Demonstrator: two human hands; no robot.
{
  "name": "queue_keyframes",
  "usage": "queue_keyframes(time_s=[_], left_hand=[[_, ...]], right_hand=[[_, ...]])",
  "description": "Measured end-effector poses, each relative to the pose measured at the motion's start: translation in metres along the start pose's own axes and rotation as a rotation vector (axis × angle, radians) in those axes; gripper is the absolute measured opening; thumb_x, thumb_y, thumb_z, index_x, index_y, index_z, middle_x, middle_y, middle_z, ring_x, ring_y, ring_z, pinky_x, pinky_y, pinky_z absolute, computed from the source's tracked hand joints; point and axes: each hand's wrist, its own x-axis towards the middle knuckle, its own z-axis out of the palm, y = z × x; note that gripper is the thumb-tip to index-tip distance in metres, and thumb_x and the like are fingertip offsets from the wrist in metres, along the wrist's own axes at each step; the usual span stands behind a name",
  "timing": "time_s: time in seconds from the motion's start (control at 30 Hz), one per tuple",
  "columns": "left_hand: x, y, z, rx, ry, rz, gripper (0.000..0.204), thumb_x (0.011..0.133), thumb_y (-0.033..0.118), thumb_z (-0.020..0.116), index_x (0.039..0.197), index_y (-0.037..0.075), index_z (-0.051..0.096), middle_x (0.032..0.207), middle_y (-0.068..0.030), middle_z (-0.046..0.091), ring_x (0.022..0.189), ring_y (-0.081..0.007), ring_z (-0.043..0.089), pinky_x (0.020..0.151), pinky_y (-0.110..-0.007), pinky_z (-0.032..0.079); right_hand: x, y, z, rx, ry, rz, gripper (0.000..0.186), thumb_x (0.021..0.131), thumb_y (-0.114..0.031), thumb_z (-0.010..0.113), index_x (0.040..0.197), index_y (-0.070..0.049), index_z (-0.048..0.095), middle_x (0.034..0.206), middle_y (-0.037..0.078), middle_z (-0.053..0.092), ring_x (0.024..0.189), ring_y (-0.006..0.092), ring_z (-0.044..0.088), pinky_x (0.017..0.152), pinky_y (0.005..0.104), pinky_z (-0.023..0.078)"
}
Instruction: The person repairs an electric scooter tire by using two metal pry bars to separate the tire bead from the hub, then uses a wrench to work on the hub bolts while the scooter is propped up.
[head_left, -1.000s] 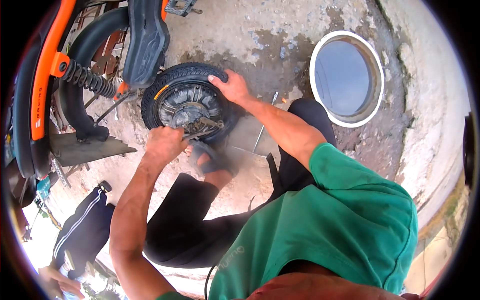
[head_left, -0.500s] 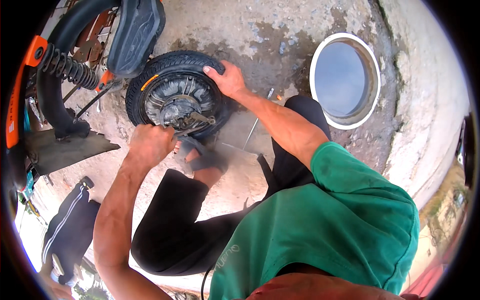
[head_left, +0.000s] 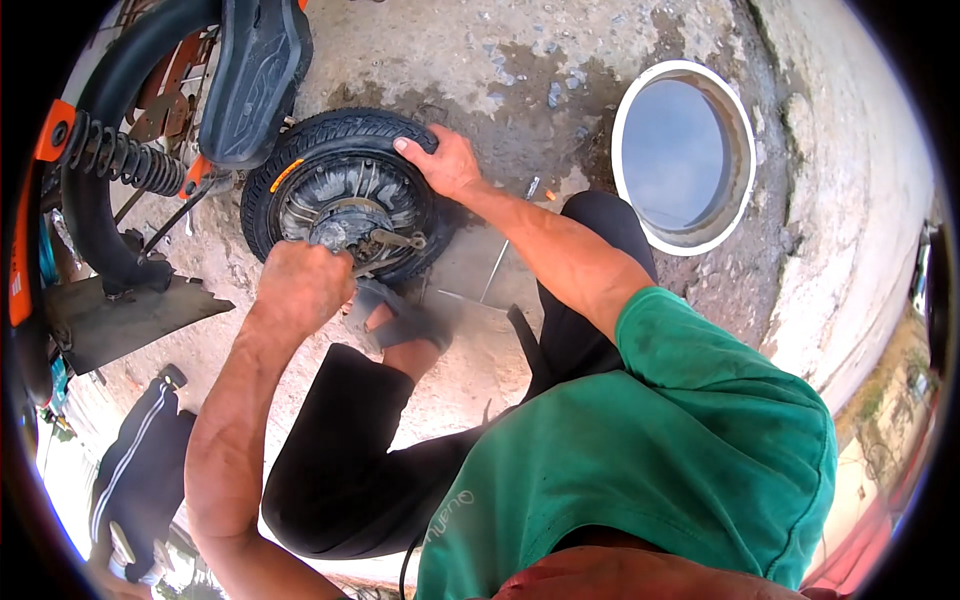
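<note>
"While the right hand [head_left: 447,165] grips the wheel [head_left: 335,190], what's the left hand [head_left: 303,283] doing?"

"Clenched on a bar [head_left: 374,266], hiding one end."

"What crowds the wheel?"

"It's on the ground [head_left: 450,60] between scooter [head_left: 255,90] and basin [head_left: 688,69], foot [head_left: 405,332] close, rod [head_left: 494,272] nearby."

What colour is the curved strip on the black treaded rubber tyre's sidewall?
Orange; the strip on the tyre shows best in the head view.
</note>
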Motion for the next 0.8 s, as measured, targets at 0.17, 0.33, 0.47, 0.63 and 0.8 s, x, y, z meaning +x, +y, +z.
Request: queue_keyframes(time_s=[0.17,0.33,0.47,0.63,0.8], left_hand=[[0.003,-0.01,-0.002,-0.019,0.059,0.04,0.028,0.09,0.035,0.077,0.09,0.007,0.079,0.077,-0.0186,0.076,0.079,-0.0376,0.078,0.078,-0.05,0.06],[0.012,-0.017,-0.007,-0.03,0.04,0.099,0.028,0.089,0.034,0.078,0.09,0.006,0.079,0.076,-0.0191,0.076,0.079,-0.0373,0.077,0.079,-0.05,0.06],[0.02,-0.017,-0.008,-0.045,0.05,0.159,0.028,0.088,0.033,0.079,0.089,0.005,0.078,0.074,-0.0184,0.075,0.077,-0.0373,0.077,0.077,-0.051,0.06],[0.001,-0.009,0.001,-0.112,0.111,0.069,0.029,0.087,0.034,0.08,0.084,0.006,0.077,0.073,-0.0187,0.073,0.075,-0.038,0.076,0.073,-0.049,0.06],[0.023,-0.007,-0.014,0.007,0.086,0.147,0.027,0.086,0.032,0.08,0.082,0.005,0.079,0.074,-0.0189,0.074,0.076,-0.038,0.076,0.076,-0.048,0.061]], right_hand=[[0.002,0.005,0.001,0.003,0.018,-0.021,0.081,0.086,-0.068,0.079,0.118,0.006,0.073,0.102,0.029,0.077,0.1,0.0389,0.076,0.091,0.0486,0.057],[0.002,0.005,0.002,-0.063,0.047,-0.027,0.079,0.086,-0.067,0.078,0.116,0.006,0.074,0.099,0.028,0.077,0.096,0.0381,0.076,0.088,0.0481,0.057],[0.001,0.0,-0.004,-0.013,-0.036,0.028,0.084,0.084,-0.071,0.076,0.122,0.004,0.073,0.109,0.031,0.077,0.109,0.0459,0.074,0.099,0.0507,0.057],[0.0,-0.003,-0.003,-0.016,-0.043,0.034,0.082,0.084,-0.07,0.077,0.121,0.003,0.073,0.108,0.031,0.077,0.108,0.0469,0.074,0.097,0.0515,0.057],[-0.001,-0.001,0.002,-0.093,-0.003,0.051,0.09,0.082,-0.074,0.075,0.127,0.004,0.071,0.112,0.032,0.076,0.112,0.0477,0.073,0.101,0.0511,0.056]])
